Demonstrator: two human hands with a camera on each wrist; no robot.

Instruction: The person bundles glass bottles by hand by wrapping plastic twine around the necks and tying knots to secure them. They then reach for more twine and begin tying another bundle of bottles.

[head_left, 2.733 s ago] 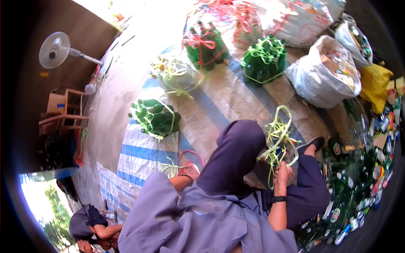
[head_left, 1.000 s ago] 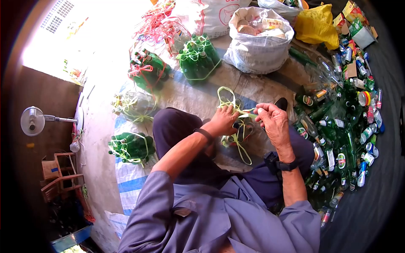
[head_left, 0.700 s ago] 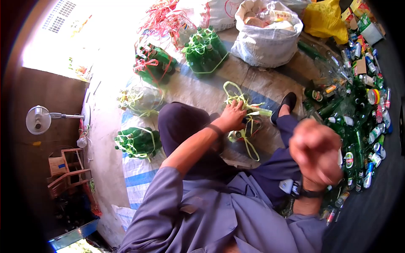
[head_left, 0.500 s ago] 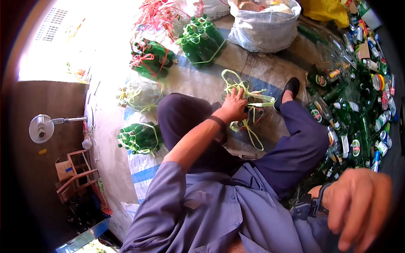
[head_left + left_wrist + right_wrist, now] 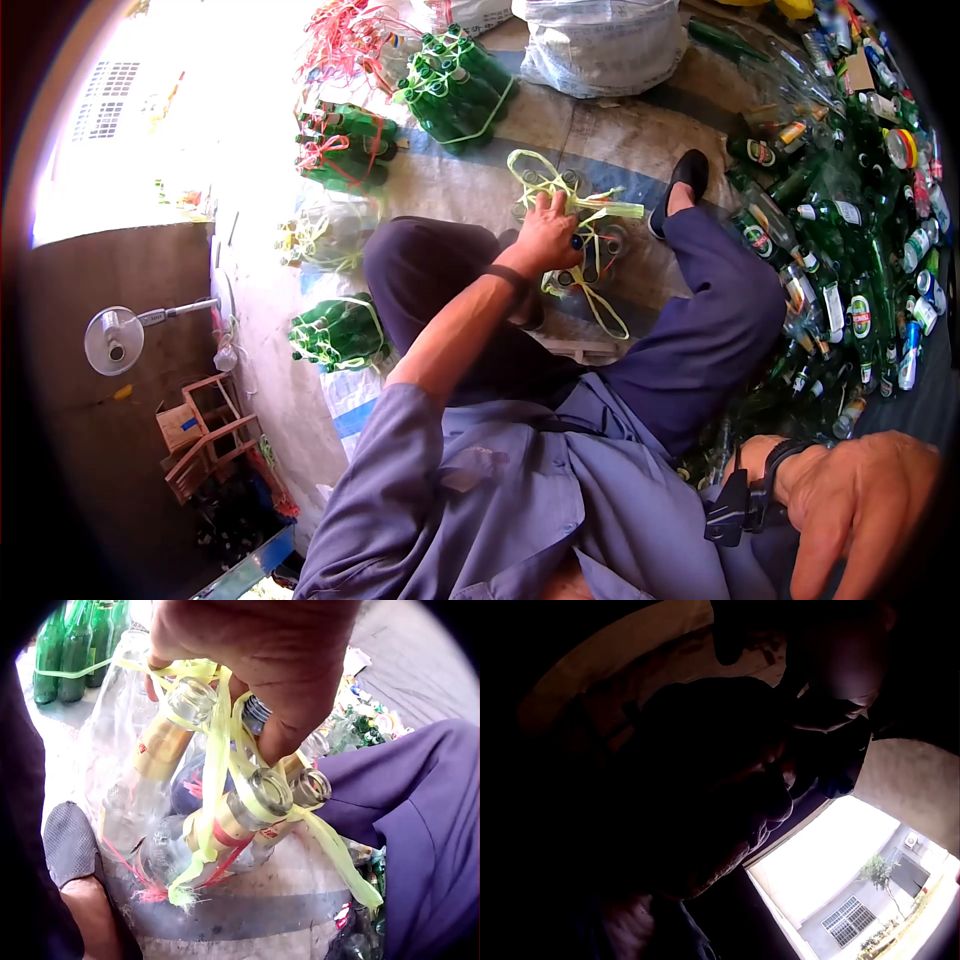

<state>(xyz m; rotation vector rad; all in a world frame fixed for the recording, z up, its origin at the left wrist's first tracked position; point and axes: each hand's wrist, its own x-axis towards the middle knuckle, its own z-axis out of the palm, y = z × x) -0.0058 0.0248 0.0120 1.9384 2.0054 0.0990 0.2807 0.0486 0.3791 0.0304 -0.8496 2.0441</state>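
Note:
My left hand (image 5: 547,238) grips the top of a bundle of clear glass bottles (image 5: 612,240) standing between my legs. In the left wrist view the thumb and fingers reach down among the necks, over yellow-green plastic twine (image 5: 219,750). Gold labels circle several bottle necks (image 5: 270,796), and pink strands loop lower round the bundle. A flat end of the twine (image 5: 341,862) sticks out to one side. Held away at the lower right, my right hand (image 5: 860,510) has its fingers hanging loosely with nothing visible in them. The right wrist view is mostly dark.
Tied green bottle bundles (image 5: 462,95) and a clear one (image 5: 330,238) stand ahead and left on a striped sheet. A white sack (image 5: 600,50) stands beyond. Loose bottles and cans (image 5: 850,240) heap at the right. A fan (image 5: 115,340) stands at the left.
My right hand first held the twine, then left the bundle and swung to the lower right. My left hand came from the left onto the bundle and stayed there. The head view shifted.

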